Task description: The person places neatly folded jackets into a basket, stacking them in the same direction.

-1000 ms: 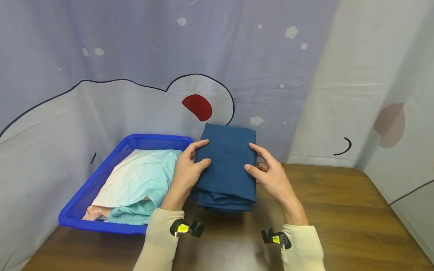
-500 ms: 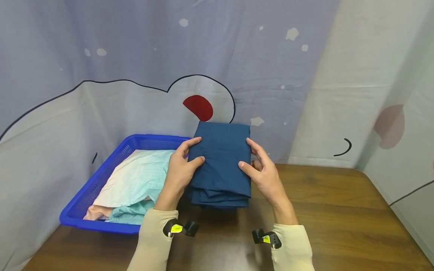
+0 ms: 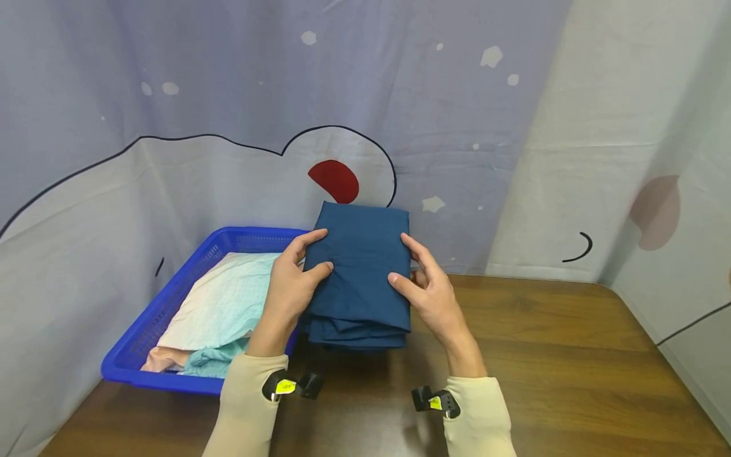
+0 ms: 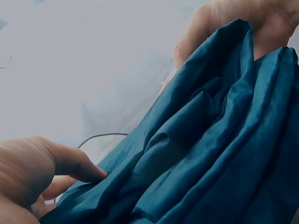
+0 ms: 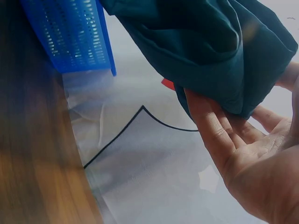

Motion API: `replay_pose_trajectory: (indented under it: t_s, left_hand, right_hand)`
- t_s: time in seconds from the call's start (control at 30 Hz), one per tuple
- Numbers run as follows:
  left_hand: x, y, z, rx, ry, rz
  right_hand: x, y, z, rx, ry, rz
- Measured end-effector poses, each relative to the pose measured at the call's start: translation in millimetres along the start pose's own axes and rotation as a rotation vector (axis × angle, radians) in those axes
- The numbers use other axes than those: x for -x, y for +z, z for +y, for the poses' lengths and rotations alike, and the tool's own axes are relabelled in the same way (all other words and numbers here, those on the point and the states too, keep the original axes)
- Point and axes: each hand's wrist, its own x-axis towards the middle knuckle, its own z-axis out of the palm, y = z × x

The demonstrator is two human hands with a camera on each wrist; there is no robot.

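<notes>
A dark blue folded cloth point(image 3: 360, 266) hangs above the table in the head view, its layers bunched at the near edge. My left hand point(image 3: 290, 279) grips its left side, thumb on top and other fingers behind. On the opposite side my right hand point(image 3: 431, 292) holds it the same way, with fingers tucked underneath in the right wrist view. Loose folds of the cloth point(image 4: 187, 154) fill much of the left wrist view. To the left, a blue plastic basket point(image 3: 162, 379) contains a pale pink and turquoise cloth point(image 3: 223, 298); the blue cloth overlaps the basket's right edge in the head view.
The brown wooden table point(image 3: 548, 355) extends to the right and in front of the basket. Behind it hangs a printed curtain point(image 3: 257, 184), which also covers the sides.
Both hands have carried the folded blue cloth leftward, toward the basket, keeping the same grip. The basket and the cloth in it have stayed put.
</notes>
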Motion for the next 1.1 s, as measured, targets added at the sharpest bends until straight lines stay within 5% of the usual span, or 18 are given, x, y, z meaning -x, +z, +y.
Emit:
replay_pose_trajectory:
  t_s: [1.1]
  left_hand:
    - [3.1,-61.1,5.9,-0.044,-0.028,-0.014]
  right_hand:
    - [-5.4,46.8,3.9,-0.104,0.047,-0.044]
